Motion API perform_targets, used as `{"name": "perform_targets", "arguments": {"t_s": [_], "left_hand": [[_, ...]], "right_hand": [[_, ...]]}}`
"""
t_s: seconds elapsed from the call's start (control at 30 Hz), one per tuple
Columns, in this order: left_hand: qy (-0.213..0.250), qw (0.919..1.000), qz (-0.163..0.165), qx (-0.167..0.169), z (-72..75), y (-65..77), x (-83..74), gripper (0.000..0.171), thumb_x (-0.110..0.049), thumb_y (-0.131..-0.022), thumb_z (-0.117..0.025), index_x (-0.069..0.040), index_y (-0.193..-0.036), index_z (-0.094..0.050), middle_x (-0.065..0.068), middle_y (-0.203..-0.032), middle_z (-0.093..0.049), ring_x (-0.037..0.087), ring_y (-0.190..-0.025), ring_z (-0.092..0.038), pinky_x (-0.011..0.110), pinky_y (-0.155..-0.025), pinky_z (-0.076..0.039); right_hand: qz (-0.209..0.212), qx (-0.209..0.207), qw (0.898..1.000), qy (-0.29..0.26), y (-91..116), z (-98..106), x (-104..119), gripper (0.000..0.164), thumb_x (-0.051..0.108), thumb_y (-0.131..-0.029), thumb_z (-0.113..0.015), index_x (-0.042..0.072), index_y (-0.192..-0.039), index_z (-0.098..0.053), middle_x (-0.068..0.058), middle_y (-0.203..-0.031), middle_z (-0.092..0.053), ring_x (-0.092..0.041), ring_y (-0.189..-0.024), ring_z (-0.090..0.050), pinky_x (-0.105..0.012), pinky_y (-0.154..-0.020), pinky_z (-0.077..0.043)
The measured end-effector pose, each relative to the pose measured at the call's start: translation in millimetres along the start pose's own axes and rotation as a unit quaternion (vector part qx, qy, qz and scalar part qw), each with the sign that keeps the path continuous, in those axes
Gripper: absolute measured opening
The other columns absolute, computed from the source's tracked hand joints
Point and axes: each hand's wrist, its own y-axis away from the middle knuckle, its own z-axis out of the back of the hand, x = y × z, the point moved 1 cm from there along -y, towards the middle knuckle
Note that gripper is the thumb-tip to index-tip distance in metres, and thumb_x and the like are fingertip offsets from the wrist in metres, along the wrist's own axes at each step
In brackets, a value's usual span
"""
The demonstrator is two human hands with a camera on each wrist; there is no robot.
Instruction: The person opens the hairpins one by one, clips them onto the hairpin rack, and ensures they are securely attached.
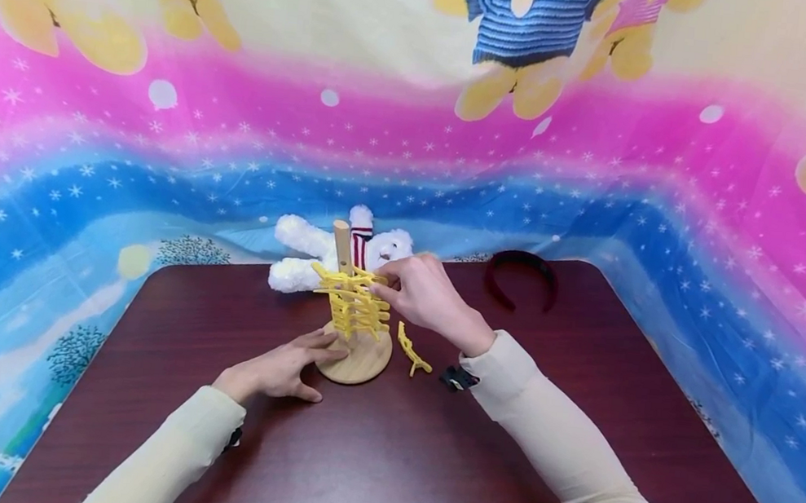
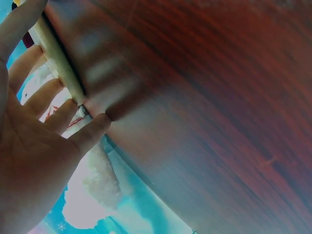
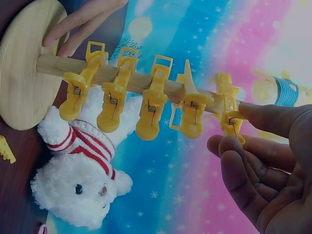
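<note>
A wooden stand has a round base (image 1: 361, 366) and an upright post (image 1: 341, 238). Several yellow plastic spring clips (image 3: 155, 109) are clamped in a row along the post. At the top of that row, my right hand (image 1: 431, 295) pinches a yellow spring clip (image 3: 229, 105) between thumb and fingers; it sits against the post. My left hand (image 1: 283, 368) rests at the left of the base, its fingers extended and touching the wood, as the left wrist view also shows. Another yellow clip (image 1: 409, 350) lies loose on the table, right of the base.
Behind the stand lies a white plush toy (image 3: 80, 187) in a red-striped top. A dark headband (image 1: 521, 280) is at the back right. Near my right cuff sits a small black object (image 1: 458, 379). A printed curtain (image 1: 398, 161) surrounds the dark red table (image 1: 365, 469).
</note>
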Motion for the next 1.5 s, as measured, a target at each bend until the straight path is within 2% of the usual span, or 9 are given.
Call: {"name": "perform_targets", "arguments": {"t_s": [0.1,0.33,0.57,0.63,0.77,0.9,1.07,1.27,1.5], "left_hand": [[0.002,1.0000,0.003,0.002,0.1,0.4,-0.5,0.078,-0.032,-0.080,-0.084,-0.020,-0.149,-0.049,0.016,-0.163,-0.030,0.039,-0.153,-0.021,0.056,-0.116,-0.034],[0.000,1.0000,0.004,0.002,0.4,1.1,-1.8,0.078,-0.031,-0.080,-0.084,-0.020,-0.149,-0.049,0.015,-0.163,-0.030,0.039,-0.153,-0.021,0.056,-0.115,-0.034],[-0.006,1.0000,-0.002,-0.003,0.9,1.6,-2.4,0.078,-0.031,-0.080,-0.084,-0.018,-0.149,-0.050,0.016,-0.163,-0.031,0.040,-0.152,-0.022,0.057,-0.115,-0.034],[-0.008,1.0000,-0.005,-0.004,1.0,1.7,-2.4,0.078,-0.031,-0.080,-0.084,-0.018,-0.148,-0.050,0.017,-0.163,-0.031,0.040,-0.152,-0.022,0.057,-0.115,-0.034],[-0.007,0.9999,-0.009,-0.006,0.9,1.6,-2.2,0.078,-0.031,-0.079,-0.084,-0.017,-0.148,-0.050,0.018,-0.162,-0.031,0.041,-0.152,-0.023,0.057,-0.115,-0.034],[-0.008,0.9999,-0.009,-0.006,0.4,1.4,-1.4,0.078,-0.031,-0.079,-0.084,-0.017,-0.148,-0.050,0.018,-0.162,-0.031,0.041,-0.152,-0.022,0.057,-0.115,-0.034],[-0.005,1.0000,-0.006,-0.005,-0.3,1.3,-1.0,0.078,-0.031,-0.080,-0.084,-0.018,-0.148,-0.050,0.017,-0.163,-0.031,0.041,-0.152,-0.022,0.057,-0.115,-0.034],[-0.002,1.0000,-0.005,-0.004,-0.6,1.6,-1.2,0.078,-0.031,-0.080,-0.084,-0.017,-0.148,-0.050,0.018,-0.163,-0.030,0.041,-0.152,-0.022,0.058,-0.115,-0.034],[-0.005,0.9999,-0.010,-0.008,-0.4,1.5,-0.4,0.078,-0.031,-0.079,-0.084,-0.017,-0.148,-0.050,0.019,-0.162,-0.031,0.042,-0.152,-0.023,0.057,-0.115,-0.035]], "right_hand": [[-0.003,0.002,1.000,-0.001,-1,0,0,0.028,0.026,-0.095,-0.069,0.019,-0.068,-0.063,0.005,-0.055,-0.055,-0.008,-0.048,-0.039,-0.025,-0.055,-0.032],[-0.013,-0.002,1.000,-0.003,-2,0,-1,0.020,0.027,-0.093,-0.070,0.019,-0.075,-0.069,0.007,-0.065,-0.067,-0.005,-0.057,-0.057,-0.025,-0.060,-0.044],[-0.025,0.000,1.000,-0.006,-2,0,-2,0.033,0.029,-0.093,-0.070,0.016,-0.066,-0.055,0.005,-0.056,-0.049,-0.009,-0.050,-0.039,-0.026,-0.057,-0.032],[-0.031,0.000,0.999,-0.009,-2,0,-2,0.030,0.030,-0.092,-0.070,0.016,-0.069,-0.057,0.006,-0.059,-0.053,-0.008,-0.052,-0.042,-0.026,-0.058,-0.036],[-0.042,0.002,0.999,-0.010,-1,-1,-3,0.018,0.032,-0.091,-0.071,0.016,-0.084,-0.070,0.005,-0.073,-0.068,-0.008,-0.061,-0.058,-0.029,-0.066,-0.049],[-0.052,0.005,0.998,-0.019,0,-2,-4,0.022,0.033,-0.091,-0.072,0.014,-0.100,-0.075,0.000,-0.087,-0.076,-0.015,-0.075,-0.071,-0.033,-0.074,-0.055],[-0.060,0.010,0.998,-0.029,1,-2,-5,0.030,0.035,-0.091,-0.072,0.011,-0.110,-0.074,-0.003,-0.096,-0.077,-0.016,-0.082,-0.073,-0.034,-0.078,-0.057],[-0.092,0.027,0.995,-0.039,6,2,-7,0.041,0.040,-0.090,-0.072,0.013,-0.120,-0.072,-0.002,-0.101,-0.075,-0.014,-0.086,-0.071,-0.035,-0.081,-0.057],[-0.095,0.019,0.994,-0.042,16,6,-16,0.038,0.040,-0.089,-0.073,0.012,-0.115,-0.073,-0.001,-0.097,-0.073,-0.017,-0.087,-0.071,-0.035,-0.078,-0.056]]}}
